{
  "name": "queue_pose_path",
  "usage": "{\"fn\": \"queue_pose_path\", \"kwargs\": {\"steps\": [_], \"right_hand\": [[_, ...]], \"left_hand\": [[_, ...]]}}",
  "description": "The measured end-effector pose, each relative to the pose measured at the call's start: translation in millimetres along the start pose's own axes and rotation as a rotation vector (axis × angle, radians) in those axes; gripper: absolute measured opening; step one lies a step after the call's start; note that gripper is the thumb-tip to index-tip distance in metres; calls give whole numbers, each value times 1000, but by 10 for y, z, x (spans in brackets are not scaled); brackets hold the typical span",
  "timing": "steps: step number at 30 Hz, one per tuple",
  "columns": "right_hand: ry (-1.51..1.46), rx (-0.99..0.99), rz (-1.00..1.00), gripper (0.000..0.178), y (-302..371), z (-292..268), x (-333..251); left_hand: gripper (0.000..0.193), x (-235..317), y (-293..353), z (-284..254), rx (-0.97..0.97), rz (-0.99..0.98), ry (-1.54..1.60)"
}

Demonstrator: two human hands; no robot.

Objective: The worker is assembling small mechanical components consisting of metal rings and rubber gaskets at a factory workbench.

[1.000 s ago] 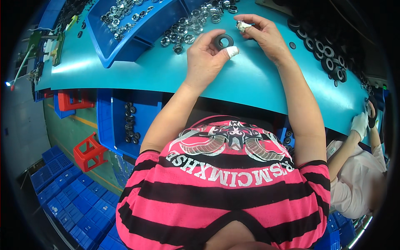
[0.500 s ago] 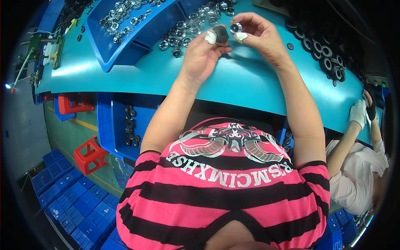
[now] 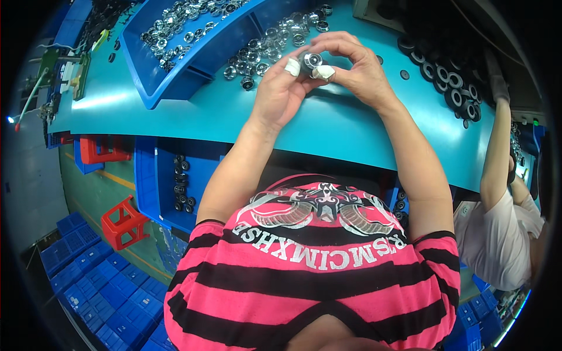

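Both hands meet above the teal table (image 3: 234, 114), in front of a scatter of shiny clear-and-silver wheel hubs (image 3: 275, 55). Between the fingertips sits one such wheel hub (image 3: 313, 60), its round dark-centred face turned up. My right hand (image 3: 362, 75) pinches the hub with thumb and fingers. My left hand (image 3: 276, 96) is closed on a black rubber tyre (image 3: 302, 63), now mostly hidden behind the hub and fingers. Hub and tyre are against each other; whether one is inside the other I cannot tell. Both thumbs wear white wrapping.
A blue bin (image 3: 149, 88) of hubs leans at the left. Black tyres (image 3: 453, 96) pile up on the right, with a loose one (image 3: 404, 75) nearby. A co-worker's arm (image 3: 496, 152) reaches in there. Below the table's edge, a blue crate (image 3: 153, 193) holds dark wheels; red stools (image 3: 124, 223) stand left.
My right hand has moved left and slightly down, bringing the hub from beside the tyre to it. The co-worker's arm has stretched out toward the tyre pile.
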State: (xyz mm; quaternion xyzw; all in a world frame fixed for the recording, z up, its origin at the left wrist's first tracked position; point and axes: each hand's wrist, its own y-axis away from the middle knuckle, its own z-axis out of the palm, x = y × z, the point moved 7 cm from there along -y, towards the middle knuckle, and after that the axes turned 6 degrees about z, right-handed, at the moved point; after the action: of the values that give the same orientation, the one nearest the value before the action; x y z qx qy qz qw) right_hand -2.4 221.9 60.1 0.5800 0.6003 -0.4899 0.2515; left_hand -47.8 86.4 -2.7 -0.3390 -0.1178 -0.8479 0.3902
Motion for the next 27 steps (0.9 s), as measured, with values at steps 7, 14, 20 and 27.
{"fn": "queue_pose_path", "kwargs": {"steps": [7,14,20,27], "right_hand": [[264,39,-162,28,35,52,-167],[-176,-138,213,49,62,158,166],[-268,-218,327,36,125,253,179],[-205,-60,295,31,164,245,176]], "left_hand": [[41,35,-13,41,-43,65,-126],[29,94,34,-1,89,152,-389],[22,168,74,46,71,243,-502],[22,233,90,73,104,322,-698]]}}
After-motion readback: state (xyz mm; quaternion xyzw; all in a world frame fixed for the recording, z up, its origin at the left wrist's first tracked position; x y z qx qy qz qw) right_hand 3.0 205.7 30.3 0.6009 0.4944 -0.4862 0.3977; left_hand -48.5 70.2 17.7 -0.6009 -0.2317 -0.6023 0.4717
